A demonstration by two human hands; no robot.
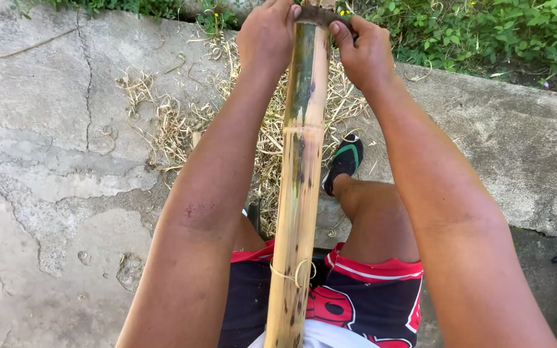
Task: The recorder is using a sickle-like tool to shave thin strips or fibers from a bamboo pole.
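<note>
Left hand (267,35) and right hand (363,51) clamped on dark blade (320,15) | across mottled yellow-green bamboo pole (299,174) | curly shavings (175,122) on cracked concrete (46,193)

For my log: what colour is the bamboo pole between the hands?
Tan-yellow bamboo pole with green streaks and dark spots; head view.

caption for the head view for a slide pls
Both hands, left hand and right hand, grip a dark tool across a bamboo pole above shavings on concrete.

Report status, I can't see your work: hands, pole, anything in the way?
Both hands grip a dark tool across the bamboo pole. Shavings underneath.
</note>
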